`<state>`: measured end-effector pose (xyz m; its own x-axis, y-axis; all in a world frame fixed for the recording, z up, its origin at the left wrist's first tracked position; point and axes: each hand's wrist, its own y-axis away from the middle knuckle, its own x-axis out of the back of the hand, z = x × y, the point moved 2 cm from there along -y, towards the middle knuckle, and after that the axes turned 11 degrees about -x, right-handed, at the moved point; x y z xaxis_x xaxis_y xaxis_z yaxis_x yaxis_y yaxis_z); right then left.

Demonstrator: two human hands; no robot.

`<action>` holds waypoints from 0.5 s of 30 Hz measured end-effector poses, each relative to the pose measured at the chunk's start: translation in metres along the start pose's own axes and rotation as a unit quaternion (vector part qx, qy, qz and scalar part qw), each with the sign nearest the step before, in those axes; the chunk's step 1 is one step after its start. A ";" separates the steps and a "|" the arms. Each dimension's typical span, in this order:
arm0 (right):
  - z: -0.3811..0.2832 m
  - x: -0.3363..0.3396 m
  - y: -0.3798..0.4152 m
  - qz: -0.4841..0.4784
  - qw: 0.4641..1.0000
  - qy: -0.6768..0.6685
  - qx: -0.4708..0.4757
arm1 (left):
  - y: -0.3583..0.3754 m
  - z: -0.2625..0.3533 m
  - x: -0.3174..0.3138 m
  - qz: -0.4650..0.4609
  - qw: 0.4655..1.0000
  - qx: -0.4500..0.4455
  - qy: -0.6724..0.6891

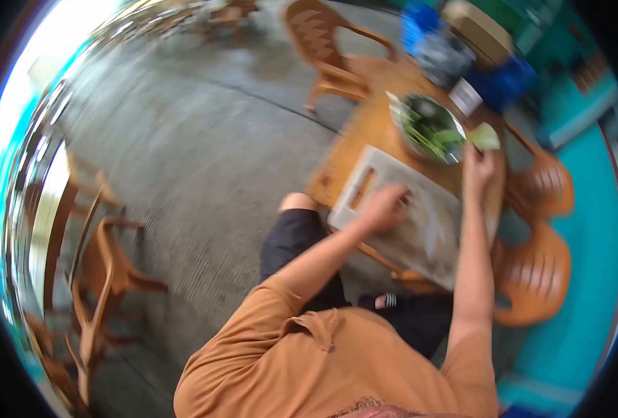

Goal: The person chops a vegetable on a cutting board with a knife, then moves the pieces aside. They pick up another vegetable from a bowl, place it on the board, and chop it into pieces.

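Down below, one wooden table (364,129) is standing on the grey floor, with plastic chairs around it, at least three of them close by. One white cutting board (399,216) is lying on the table, and its long side is running from the handle slot near the person out toward the far right edge. One shiny metal bowl (427,129) is sitting just past the board, and green leaves are lying inside it. The left hand (387,207) is resting on the board with fingers curled; what it is gripping is too blurry to tell. The right hand (477,167) is reaching up beside the bowl, and it is pinching one pale green leaf piece (486,136), which is pointing up and away.
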<state>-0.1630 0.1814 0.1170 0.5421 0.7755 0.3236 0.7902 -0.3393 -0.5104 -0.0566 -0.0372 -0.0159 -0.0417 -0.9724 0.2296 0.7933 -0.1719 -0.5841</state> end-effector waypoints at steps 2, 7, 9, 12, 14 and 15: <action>-0.010 0.014 0.010 -0.046 0.994 -0.099 -0.016 | -0.007 0.007 0.004 0.028 0.998 0.050 0.020; -0.035 0.040 0.068 -0.141 0.949 -0.272 -0.081 | -0.032 0.029 0.020 0.089 0.848 0.309 0.422; -0.035 0.045 0.097 -0.258 0.912 -0.277 -0.158 | -0.034 0.043 0.027 0.018 0.756 0.351 0.552; -0.003 0.039 0.128 -0.302 0.872 -0.308 -0.233 | -0.028 0.034 0.025 0.045 0.783 0.336 0.522; 0.000 0.044 0.140 -0.287 0.864 -0.303 -0.282 | -0.014 0.014 0.028 0.072 0.805 0.332 0.486; 0.003 0.047 0.147 -0.278 0.851 -0.296 -0.333 | -0.009 0.015 0.033 0.092 0.822 0.325 0.459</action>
<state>-0.0226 0.1696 0.0544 -0.0525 0.9801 -0.1916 0.9710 0.0949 0.2193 -0.0559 -0.0655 0.0092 -0.0891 -0.7338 -0.6734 0.9818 -0.1787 0.0648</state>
